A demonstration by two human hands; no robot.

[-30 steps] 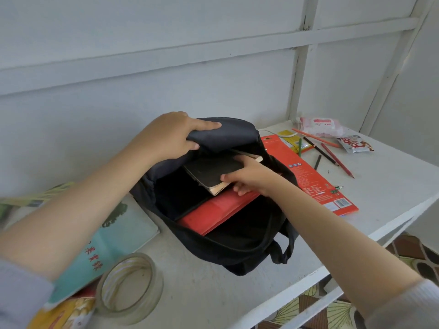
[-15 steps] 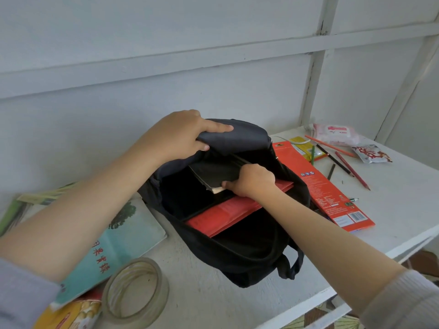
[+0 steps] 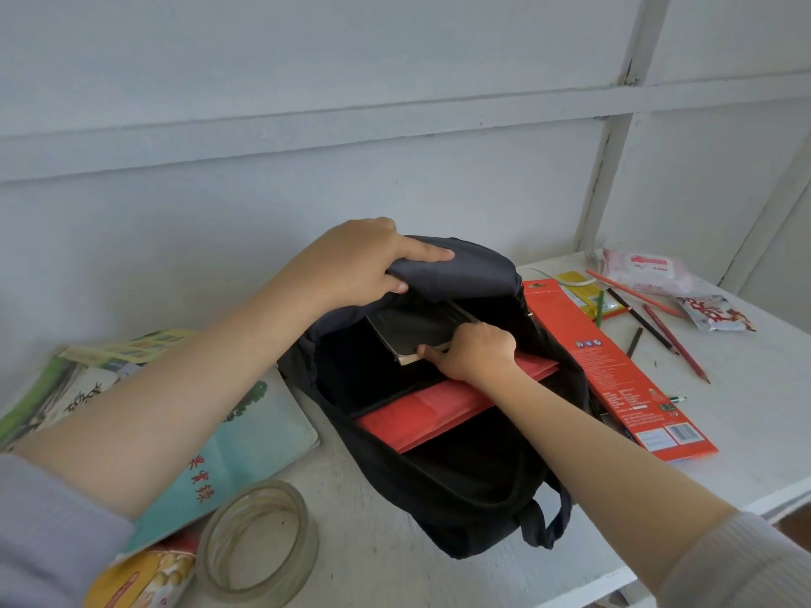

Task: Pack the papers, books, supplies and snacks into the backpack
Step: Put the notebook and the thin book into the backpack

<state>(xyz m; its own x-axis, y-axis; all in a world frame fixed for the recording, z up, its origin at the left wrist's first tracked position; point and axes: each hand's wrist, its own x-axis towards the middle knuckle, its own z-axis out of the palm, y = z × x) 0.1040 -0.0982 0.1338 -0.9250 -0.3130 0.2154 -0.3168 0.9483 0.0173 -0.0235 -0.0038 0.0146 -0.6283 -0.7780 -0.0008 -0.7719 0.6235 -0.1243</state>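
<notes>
Since a second ago the black notebook (image 3: 412,329) has slid a bit deeper into the backpack (image 3: 461,498), right hand (image 3: 476,351) fingers curled round its near corner. Just above those fingers the left hand (image 3: 355,263) pinches the top flap, red folder (image 3: 421,414) right below them.

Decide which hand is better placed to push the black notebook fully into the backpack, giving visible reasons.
Right. The right hand grips the black notebook by its near edge inside the backpack mouth, while the left hand is busy holding the top flap open.
</notes>
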